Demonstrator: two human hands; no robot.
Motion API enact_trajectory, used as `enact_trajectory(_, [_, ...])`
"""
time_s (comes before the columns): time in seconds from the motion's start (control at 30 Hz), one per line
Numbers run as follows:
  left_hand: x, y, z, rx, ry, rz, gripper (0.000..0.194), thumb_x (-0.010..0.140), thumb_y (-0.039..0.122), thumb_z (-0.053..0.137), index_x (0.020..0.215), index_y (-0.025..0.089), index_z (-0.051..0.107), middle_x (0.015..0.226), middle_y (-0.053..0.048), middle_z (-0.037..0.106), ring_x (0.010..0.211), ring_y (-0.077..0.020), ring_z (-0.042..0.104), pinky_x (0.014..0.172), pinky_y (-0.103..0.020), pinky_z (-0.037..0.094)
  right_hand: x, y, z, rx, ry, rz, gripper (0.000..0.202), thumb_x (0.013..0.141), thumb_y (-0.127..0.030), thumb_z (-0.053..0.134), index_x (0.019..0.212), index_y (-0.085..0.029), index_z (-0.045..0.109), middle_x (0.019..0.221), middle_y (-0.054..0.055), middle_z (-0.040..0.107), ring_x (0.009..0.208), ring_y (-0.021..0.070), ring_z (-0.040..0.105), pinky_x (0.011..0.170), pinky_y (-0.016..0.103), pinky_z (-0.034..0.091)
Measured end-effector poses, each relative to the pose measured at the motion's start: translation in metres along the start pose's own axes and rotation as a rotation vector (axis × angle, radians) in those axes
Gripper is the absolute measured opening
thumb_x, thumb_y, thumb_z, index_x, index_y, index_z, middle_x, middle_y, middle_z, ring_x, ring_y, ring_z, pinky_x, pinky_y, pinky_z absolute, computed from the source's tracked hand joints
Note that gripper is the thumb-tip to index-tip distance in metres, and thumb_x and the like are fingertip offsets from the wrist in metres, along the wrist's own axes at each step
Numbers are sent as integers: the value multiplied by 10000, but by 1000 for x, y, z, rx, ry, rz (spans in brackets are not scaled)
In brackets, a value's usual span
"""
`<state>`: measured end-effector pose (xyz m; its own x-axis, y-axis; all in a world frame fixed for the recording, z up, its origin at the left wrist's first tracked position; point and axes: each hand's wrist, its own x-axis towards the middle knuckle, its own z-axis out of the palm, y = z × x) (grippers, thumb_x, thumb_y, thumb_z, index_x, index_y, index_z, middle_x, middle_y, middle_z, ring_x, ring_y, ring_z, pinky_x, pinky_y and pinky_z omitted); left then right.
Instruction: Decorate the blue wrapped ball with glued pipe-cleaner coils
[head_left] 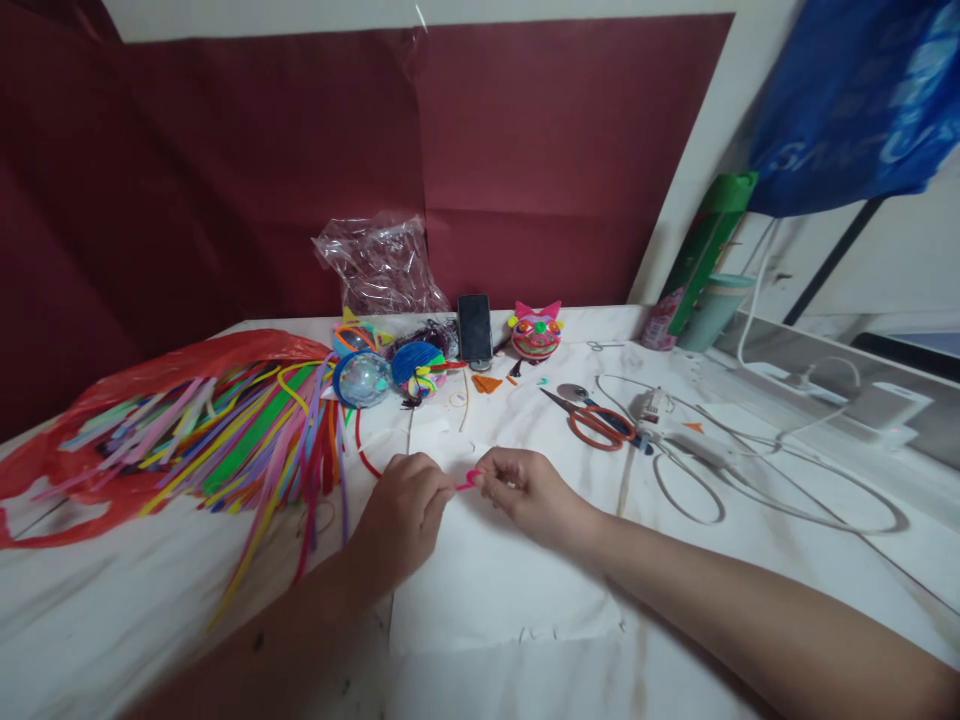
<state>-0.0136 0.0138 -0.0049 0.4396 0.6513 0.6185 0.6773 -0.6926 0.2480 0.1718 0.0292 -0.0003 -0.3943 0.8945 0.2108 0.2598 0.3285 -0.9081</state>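
Observation:
A short, curved pink strip is stretched between my two hands above a white sheet. My left hand pinches its left end, the fingers curled in. My right hand grips the other end between thumb and index finger. Left of my hands, many coloured pipe cleaners fan out of a red plastic bag. One red pipe cleaner lies just behind my left hand. Orange-handled scissors rest to the right, beyond my right hand.
Behind stand a pink animal-face figure, a phone, clear ball and crumpled clear plastic. White cables loop across the right side, near a power adapter. A green can and a cup stand back right.

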Motion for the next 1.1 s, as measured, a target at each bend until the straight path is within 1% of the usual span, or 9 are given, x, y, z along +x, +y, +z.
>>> enact_trajectory(0.13, [3, -2, -5, 2, 3, 59, 191, 846, 154, 430, 681, 186, 521, 662, -22, 539, 688, -161, 496, 660, -310, 378, 3, -1, -1, 156, -28, 93, 267, 757, -412, 567, 656, -171, 513, 539, -43, 455, 483, 83, 386, 465, 214, 287])
enact_trajectory(0.23, [4, -4, -7, 21, -113, 185, 211, 848, 143, 414, 668, 185, 516, 655, -27, 539, 675, -164, 487, 681, -331, 375, 4, -1, -1, 199, -44, 141, 294, 706, -431, 631, 638, -167, 521, 527, -46, 471, 467, 75, 378, 450, 208, 275])
enact_trajectory(0.3, [5, -6, -7, -2, -152, 190, 232, 847, 148, 415, 636, 186, 500, 628, -19, 526, 649, -158, 483, 676, -328, 378, 6, 0, -2, 188, -46, 171, 301, 687, -430, 652, 626, -165, 523, 504, -52, 466, 449, 68, 360, 436, 204, 254])
enact_trajectory(0.37, [5, -8, -6, -71, -121, 82, 256, 857, 173, 402, 618, 188, 492, 622, -14, 523, 646, -152, 493, 659, -305, 388, 7, 2, -2, 197, -36, 183, 310, 678, -435, 659, 618, -164, 521, 494, -54, 468, 443, 66, 355, 433, 204, 249])
enact_trajectory(0.5, [6, -10, -6, -225, 15, -285, 258, 871, 256, 380, 675, 185, 532, 682, -9, 562, 682, -142, 541, 636, -256, 418, 10, 3, -3, 269, 20, 179, 350, 667, -475, 659, 592, -174, 496, 482, -53, 465, 440, 69, 337, 439, 214, 246])
enact_trajectory(0.6, [6, -7, -5, -254, 64, -389, 170, 828, 283, 460, 722, 186, 551, 702, 1, 576, 694, -140, 553, 655, -251, 433, 10, 3, -3, 314, 57, 171, 362, 675, -492, 650, 601, -172, 499, 491, -49, 471, 450, 72, 343, 450, 221, 247])
enact_trajectory(0.77, [3, -3, 0, -208, 18, -279, 47, 741, 236, 580, 749, 190, 583, 666, 17, 554, 650, -131, 541, 623, -248, 429, 10, 5, -1, 371, 66, 154, 362, 683, -489, 654, 611, -167, 506, 515, -43, 486, 479, 80, 381, 485, 231, 280])
enact_trajectory(0.97, [1, -1, -2, -155, 61, -81, 172, 836, 206, 474, 707, 179, 585, 676, -27, 583, 692, -150, 543, 663, -286, 422, 8, 8, 3, 388, 42, 161, 361, 689, -494, 648, 615, -166, 519, 518, -41, 486, 480, 82, 380, 499, 237, 287])
enact_trajectory(1.1, [1, 2, -3, -153, 100, -33, 197, 821, 167, 481, 638, 180, 553, 609, -11, 557, 654, -144, 530, 657, -290, 412, 5, 6, 4, 378, 48, 179, 356, 686, -486, 656, 602, -170, 517, 506, -41, 481, 481, 87, 377, 498, 239, 280])
